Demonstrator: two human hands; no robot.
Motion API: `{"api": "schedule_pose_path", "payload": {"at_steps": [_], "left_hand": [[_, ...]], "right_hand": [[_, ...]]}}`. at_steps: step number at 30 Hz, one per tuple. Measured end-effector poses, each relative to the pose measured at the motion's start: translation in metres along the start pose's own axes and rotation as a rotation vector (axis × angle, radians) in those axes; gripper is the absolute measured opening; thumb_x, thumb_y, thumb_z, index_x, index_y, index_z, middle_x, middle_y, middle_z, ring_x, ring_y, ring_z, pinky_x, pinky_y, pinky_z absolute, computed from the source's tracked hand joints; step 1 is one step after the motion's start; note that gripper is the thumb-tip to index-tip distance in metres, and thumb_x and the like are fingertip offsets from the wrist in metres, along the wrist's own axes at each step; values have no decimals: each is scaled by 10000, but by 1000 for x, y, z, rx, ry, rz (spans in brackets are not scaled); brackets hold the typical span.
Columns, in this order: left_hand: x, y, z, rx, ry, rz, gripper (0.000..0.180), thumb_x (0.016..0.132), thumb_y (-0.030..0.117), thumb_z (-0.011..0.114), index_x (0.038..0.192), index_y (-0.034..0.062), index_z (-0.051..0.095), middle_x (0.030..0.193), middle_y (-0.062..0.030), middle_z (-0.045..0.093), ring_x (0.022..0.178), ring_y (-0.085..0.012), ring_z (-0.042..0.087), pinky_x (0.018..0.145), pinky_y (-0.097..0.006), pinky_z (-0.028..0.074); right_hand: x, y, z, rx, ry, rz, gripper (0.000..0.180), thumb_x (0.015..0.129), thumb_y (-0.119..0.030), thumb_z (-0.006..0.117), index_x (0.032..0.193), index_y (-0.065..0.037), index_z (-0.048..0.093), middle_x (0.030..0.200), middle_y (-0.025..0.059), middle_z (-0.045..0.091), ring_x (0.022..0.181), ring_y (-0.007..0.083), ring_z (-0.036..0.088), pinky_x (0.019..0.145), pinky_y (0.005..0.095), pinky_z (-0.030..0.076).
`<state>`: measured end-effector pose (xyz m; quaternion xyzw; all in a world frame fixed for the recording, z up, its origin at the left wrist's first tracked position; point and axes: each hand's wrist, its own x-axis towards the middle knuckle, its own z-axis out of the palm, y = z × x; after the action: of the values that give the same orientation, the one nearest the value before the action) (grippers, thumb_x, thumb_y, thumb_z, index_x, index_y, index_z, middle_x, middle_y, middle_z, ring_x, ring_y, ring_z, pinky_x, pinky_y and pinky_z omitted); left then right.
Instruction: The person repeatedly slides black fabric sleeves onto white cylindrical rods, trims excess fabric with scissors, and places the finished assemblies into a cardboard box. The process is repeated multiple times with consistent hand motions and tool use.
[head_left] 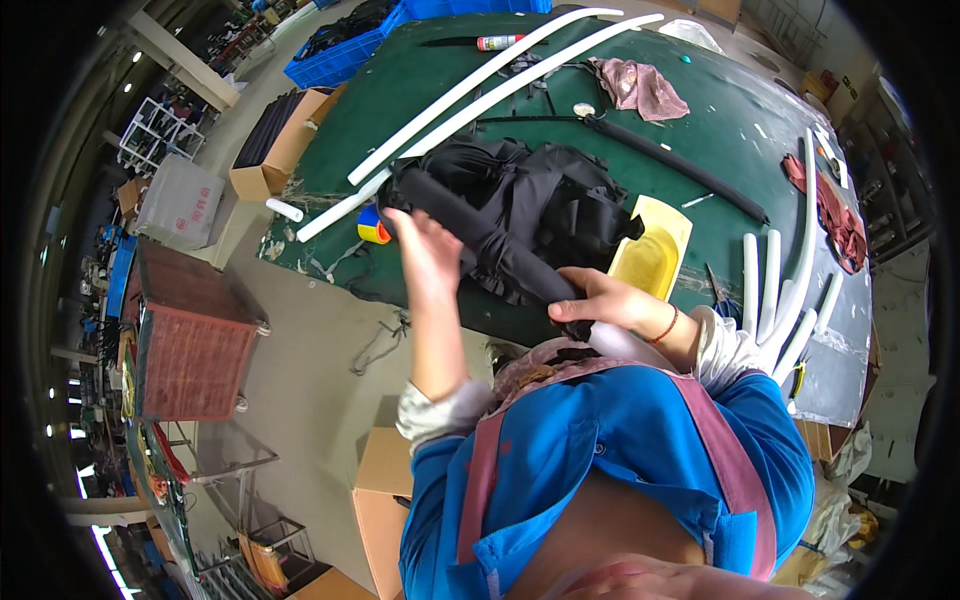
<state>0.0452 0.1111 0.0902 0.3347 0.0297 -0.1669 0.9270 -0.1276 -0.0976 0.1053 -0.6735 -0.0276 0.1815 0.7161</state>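
Observation:
A long black fabric sleeve (485, 240) runs slantwise in front of me, filled out into a tube shape. My right hand (600, 298) grips its near end, thumb on top; a white foam tube (620, 343) pokes out there toward my chest. Close to the far end, my left hand (432, 248) is open, palm turned up, fingers stretched along the sleeve's side and partly hidden by it. Behind the sleeve lies a heap of black fabric (560, 190). A yellow tray (655, 250) rests to the right of the heap.
Long white foam tubes (470, 95) cross the green table (400, 70), and shorter tubes (770, 285) cluster at right. Another black sleeve (680, 165), a pink cloth (640, 88) and scissors (718, 285) lie on the table. Cardboard boxes (265, 180) and a brown cart (200, 335) stand left.

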Motion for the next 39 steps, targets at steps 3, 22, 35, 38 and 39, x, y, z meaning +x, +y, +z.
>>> {"api": "schedule_pose_path", "payload": {"at_steps": [3, 22, 35, 38, 39], "left_hand": [[-56, -58, 15, 125, -159, -36, 581, 897, 519, 537, 1235, 52, 463, 1098, -140, 601, 1000, -289, 591, 908, -440, 479], [2, 28, -6, -50, 77, 112, 476, 880, 478, 586, 1034, 30, 545, 927, -76, 607, 873, -216, 612, 842, -398, 513], [10, 28, -4, 65, 301, 78, 164, 787, 40, 706, 878, 65, 573, 745, -53, 578, 665, -173, 596, 685, -328, 531], [22, 29, -14, 15, 219, 64, 173, 802, 40, 702, 911, 68, 570, 783, -60, 581, 706, -176, 601, 712, -321, 533], [22, 31, -15, -11, 201, 61, 175, 806, 40, 701, 918, 68, 569, 793, -61, 582, 715, -175, 601, 718, -320, 534]], "right_hand": [[21, -18, 7, -16, 3, 43, 691, 805, -334, 746, 1269, 62, 421, 900, 70, 600, 771, 125, 596, 681, 251, 493], [-2, -12, 21, 241, -92, 236, 612, 774, -209, 737, 1247, 20, 422, 820, 70, 591, 620, 112, 575, 561, 230, 489], [-2, -5, 32, -177, -7, 39, 608, 768, -212, 731, 1252, 48, 469, 872, 83, 613, 696, 120, 593, 620, 238, 483], [-4, -9, 32, -137, -5, 77, 605, 767, -201, 728, 1254, 47, 469, 874, 84, 615, 739, 121, 594, 648, 243, 486], [-5, -12, 32, -98, -11, 131, 607, 766, -199, 728, 1257, 47, 468, 874, 86, 615, 756, 123, 594, 660, 245, 487]]}}
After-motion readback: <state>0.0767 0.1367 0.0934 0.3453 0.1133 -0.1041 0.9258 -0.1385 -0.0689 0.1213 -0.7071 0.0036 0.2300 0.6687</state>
